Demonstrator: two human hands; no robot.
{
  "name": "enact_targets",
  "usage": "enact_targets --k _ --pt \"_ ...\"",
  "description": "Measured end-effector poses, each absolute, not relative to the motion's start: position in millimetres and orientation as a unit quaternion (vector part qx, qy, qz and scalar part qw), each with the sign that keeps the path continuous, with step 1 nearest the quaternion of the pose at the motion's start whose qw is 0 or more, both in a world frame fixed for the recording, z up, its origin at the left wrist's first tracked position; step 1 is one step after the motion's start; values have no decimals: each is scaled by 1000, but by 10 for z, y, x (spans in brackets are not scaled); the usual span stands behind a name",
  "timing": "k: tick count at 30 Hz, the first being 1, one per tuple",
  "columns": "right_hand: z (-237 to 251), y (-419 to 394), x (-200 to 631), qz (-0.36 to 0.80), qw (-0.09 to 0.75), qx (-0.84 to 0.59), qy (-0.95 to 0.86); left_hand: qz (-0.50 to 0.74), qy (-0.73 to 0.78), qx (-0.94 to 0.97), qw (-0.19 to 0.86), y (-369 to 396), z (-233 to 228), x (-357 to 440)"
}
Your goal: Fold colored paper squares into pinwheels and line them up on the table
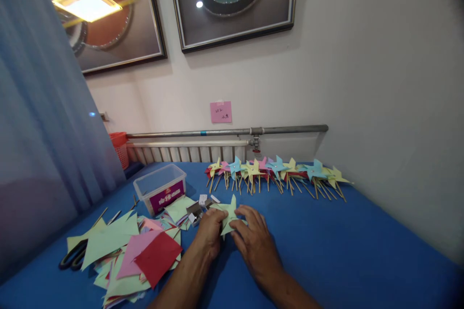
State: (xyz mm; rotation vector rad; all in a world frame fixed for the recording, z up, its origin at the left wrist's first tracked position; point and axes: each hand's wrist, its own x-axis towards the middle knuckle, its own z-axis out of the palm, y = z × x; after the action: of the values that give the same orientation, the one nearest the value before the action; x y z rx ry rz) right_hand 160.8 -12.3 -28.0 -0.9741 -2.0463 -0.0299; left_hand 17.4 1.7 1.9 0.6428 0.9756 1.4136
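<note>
A pale green paper pinwheel (229, 221) is between my two hands, a little above the blue table. My left hand (211, 231) grips its left side, the thumb lying over the middle of the paper. From the right, my right hand (255, 236) has thumb and fingers at the pinwheel's right-hand blades, the fingers curled and touching the paper. Just beyond my left hand stand small open boxes (195, 211) with shiny bits inside, too small to name. Whether a stick is fixed to this pinwheel is hidden by my hands.
Finished pinwheels on sticks (277, 168) lie in a row along the back. At left are loose coloured paper squares (157, 256), black-handled scissors (74, 255) and a clear plastic tub (159, 188). A pipe (224, 132) runs along the wall; a blue curtain (47, 120) hangs left.
</note>
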Motion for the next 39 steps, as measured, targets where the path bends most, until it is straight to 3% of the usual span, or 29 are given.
enact_targets --k 4,10,14,31,35,39 --pt "-245 -108 1608 56 447 -388 -804 629 439 289 573 29 -6 174" --pt "-222 -31 1609 253 520 -458 -675 612 418 294 604 36 -51 209" --pt "-211 2 1589 332 516 -487 -621 598 419 298 615 37 -79 218" --pt "-268 47 1569 376 513 -521 -569 564 477 331 588 90 -210 167" --pt "-365 168 1541 464 557 -466 -507 559 478 356 576 84 -155 144" --pt "-344 188 1564 569 527 -407 -482 553 482 367 572 66 -128 132"
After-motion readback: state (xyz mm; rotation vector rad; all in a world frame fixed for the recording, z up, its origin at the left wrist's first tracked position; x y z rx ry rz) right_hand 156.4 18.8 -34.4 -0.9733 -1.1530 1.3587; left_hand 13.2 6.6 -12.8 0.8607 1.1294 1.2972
